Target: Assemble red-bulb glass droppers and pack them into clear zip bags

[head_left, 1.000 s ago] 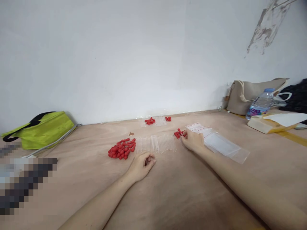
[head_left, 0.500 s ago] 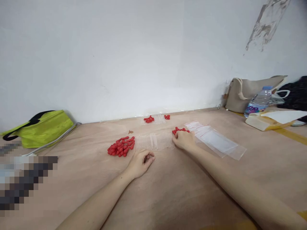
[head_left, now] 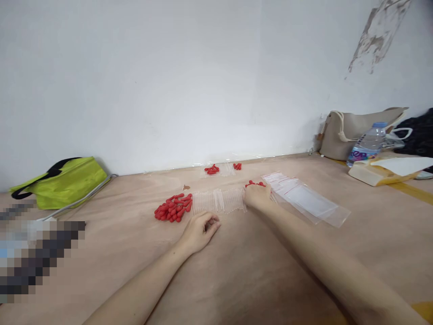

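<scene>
Watching my right hand (head_left: 257, 196) crowd the red pieces (head_left: 261, 183), grip state hidden, left hand (head_left: 199, 231) half-open, I reckon a knuckle bump could skew those clear sticks (head_left: 219, 201).

Stick row (head_left: 219, 201): clear, whiter mid-row
Pile (head_left: 172, 210) left of stick row: plain red
Pieces (head_left: 251, 183) right of stick row: plain red
Zip bags (head_left: 307, 201) right of stick row: clear, red lines across
Pouch (head_left: 72, 185) far left of stick row: lime green, black strap (head_left: 56, 170)
Bottle (head_left: 370, 142) far right of stick row: clear, blue cap (head_left: 379, 125)
Table (head_left: 237, 275) beneath stick row: light brown
</scene>
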`<state>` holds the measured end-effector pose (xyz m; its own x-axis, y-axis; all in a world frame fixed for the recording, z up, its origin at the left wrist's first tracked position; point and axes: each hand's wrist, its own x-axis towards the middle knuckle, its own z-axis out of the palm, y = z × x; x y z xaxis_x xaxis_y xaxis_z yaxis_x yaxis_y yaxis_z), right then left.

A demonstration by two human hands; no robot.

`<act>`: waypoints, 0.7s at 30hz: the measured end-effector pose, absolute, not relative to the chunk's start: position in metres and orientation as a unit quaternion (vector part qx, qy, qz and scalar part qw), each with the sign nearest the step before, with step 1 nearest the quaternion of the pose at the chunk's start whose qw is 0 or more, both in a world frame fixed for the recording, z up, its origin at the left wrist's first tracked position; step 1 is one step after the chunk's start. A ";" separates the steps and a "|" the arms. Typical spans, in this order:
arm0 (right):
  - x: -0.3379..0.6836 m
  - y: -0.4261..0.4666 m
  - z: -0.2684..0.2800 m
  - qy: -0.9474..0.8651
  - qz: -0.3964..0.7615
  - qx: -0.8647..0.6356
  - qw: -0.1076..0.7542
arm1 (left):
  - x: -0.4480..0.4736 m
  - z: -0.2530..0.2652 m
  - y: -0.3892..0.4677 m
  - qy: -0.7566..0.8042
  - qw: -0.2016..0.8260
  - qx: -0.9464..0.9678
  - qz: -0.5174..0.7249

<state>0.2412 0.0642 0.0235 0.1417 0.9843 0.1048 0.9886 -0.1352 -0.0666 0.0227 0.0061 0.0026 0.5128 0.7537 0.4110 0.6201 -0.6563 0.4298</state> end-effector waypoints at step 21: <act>0.272 -0.002 -0.018 -0.751 -0.260 -0.550 0.257 | -0.049 0.060 0.127 0.499 0.099 0.860 0.042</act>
<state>0.2721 -0.0024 -0.0178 -0.2632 0.6917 0.6725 0.9595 0.2599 0.1081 -0.0487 0.1266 0.0604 0.4994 0.8660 -0.0266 0.8495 -0.4834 0.2112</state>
